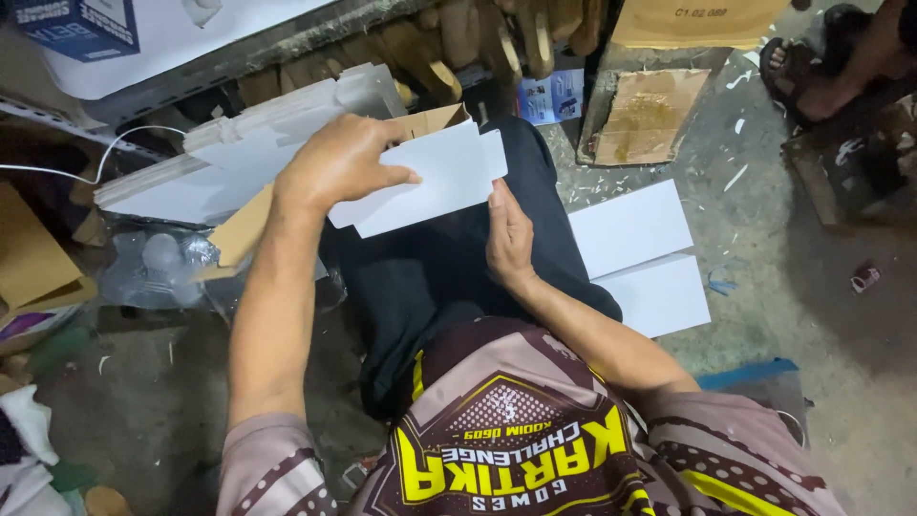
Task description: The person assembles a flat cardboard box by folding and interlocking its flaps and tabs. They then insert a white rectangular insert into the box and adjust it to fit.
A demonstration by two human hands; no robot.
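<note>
Over lap: white card box blank (425, 182), held above black trousers, flat, part-folded, brown inside showing at top edge.
L hand (339, 162): closed over blank's top-left, thumb across white face.
R hand (509, 239): fingers pinching blank's lower-right edge.
Progress: judged early on this piece; not yet box-shaped.
Done, prob.: two white flat pieces (642, 256) on floor, R side.
Left, prob.: stack of white blanks (248, 143) beyond L hand.
Farther: brown cardboard (645, 115).

The white card (420, 182) hides the fingertips of both hands; whether they grip is unclear.
</note>
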